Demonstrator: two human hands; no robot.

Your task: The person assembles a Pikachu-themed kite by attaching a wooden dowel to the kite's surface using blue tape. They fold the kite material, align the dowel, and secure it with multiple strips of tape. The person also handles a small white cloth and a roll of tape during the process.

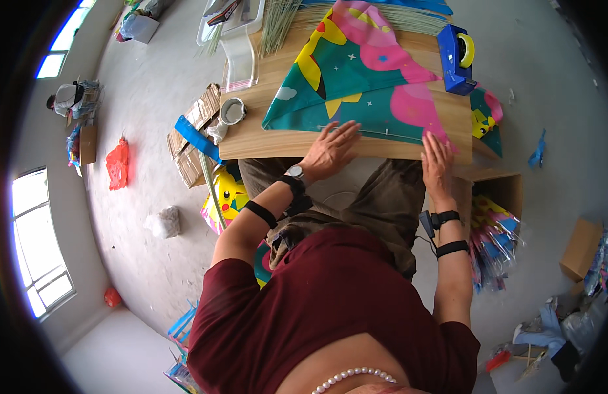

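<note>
A triangular printed kite cloth (376, 85), green and pink with a yellow cartoon figure, lies spread on the wooden table (277, 144). Along its near edge runs a thin pale rod or seam line. My left hand (330, 152) rests palm down at that edge, left of the middle, its fingers stretched out and fingertips on the cloth. Toward the right corner my right hand (437, 164) lies flat, fingers extended over the pink part and the table edge. Neither hand grips anything that shows; what lies under the palms is hidden.
A blue tape dispenser (456, 62) with yellow tape stands at the table's right edge. A grey tape roll (233, 111) sits at the left. Bundles of thin pale sticks (277, 26) lie at the back. Below right stands a cardboard box (510, 184) with packed colourful pieces.
</note>
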